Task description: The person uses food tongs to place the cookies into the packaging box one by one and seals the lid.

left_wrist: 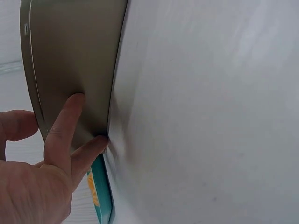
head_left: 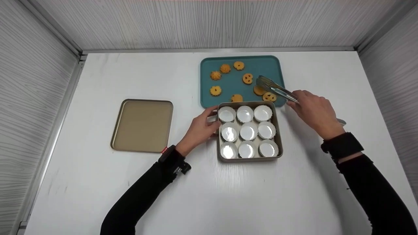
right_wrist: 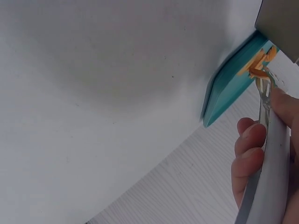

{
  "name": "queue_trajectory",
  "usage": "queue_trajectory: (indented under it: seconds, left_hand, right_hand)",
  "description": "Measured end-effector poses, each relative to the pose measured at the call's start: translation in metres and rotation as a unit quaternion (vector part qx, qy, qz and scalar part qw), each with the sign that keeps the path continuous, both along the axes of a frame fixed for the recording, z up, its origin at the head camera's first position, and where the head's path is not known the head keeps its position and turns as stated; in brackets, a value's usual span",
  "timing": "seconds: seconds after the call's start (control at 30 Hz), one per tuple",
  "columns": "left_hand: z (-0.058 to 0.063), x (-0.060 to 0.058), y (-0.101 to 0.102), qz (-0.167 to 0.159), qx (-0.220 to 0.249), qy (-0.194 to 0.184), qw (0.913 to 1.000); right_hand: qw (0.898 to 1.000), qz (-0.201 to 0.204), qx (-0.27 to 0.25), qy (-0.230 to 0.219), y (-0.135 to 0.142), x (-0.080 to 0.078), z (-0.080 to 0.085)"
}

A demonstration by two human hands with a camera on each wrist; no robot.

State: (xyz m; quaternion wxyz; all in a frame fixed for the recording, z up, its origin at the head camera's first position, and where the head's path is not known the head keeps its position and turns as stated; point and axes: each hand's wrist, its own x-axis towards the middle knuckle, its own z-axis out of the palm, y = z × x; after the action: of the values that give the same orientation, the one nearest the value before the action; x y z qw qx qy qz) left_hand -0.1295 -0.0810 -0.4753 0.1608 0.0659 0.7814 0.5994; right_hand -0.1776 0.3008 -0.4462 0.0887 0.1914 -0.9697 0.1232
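My left hand [head_left: 200, 130] rests at the left side of a rectangular metal baking tin [head_left: 249, 160]; in the left wrist view its fingertips press on the outer wall and the thumb lies at the rim. White fluted paper cups [head_left: 248, 131] fill the tin in three rows of three, all without cookies. My right hand [head_left: 315, 111] grips metal tongs [head_left: 277, 89] over the right part of a teal tray [head_left: 266, 63]. Their tips overlap a round cookie [head_left: 259, 91] there, beside a pretzel-shaped cookie [head_left: 269, 97]. In the right wrist view, the tongs' handle [right_wrist: 271, 168] lies inside the curled fingers.
Several other cookies lie on the tray, among them swirled ones [head_left: 225, 68] and a flower-shaped one [head_left: 215, 90]. The tin overlaps the tray's front edge in the head view. A flat gold-coloured lid [head_left: 142, 125] lies to the left on the white table [head_left: 209, 199].
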Motion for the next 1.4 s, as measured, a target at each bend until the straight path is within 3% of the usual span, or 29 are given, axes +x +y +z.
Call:
queue_trajectory:
  seconds: [0.17,0.4,0.5,0.83,1.03,1.4]
  left_hand:
    - [0.001,0.000,0.000,-0.001,0.008,-0.003,1.0000]
    - [0.000,-0.001,0.000,0.001,-0.030,0.020,0.9993]
    - [-0.001,-0.001,-0.001,0.002,-0.026,0.018,0.9995]
    - [-0.001,0.000,0.000,0.004,-0.010,0.006,0.9999]
    - [0.000,0.000,0.000,0.005,-0.017,0.008,0.9998]
    - [0.001,0.002,-0.001,0.003,-0.021,0.006,0.9998]
  right_hand:
    - [1.000,-0.006,0.000,0.021,0.002,0.002,0.002]
    - [0.999,0.007,-0.014,0.039,0.002,0.008,0.009]
    - [0.999,0.017,-0.034,0.037,-0.002,0.010,0.015]
    - [0.990,0.073,-0.112,-0.052,-0.038,0.035,0.039]
    - [0.985,0.103,-0.079,-0.117,-0.062,0.047,0.041]
    - [0.986,0.135,-0.022,-0.093,-0.088,0.051,0.026]
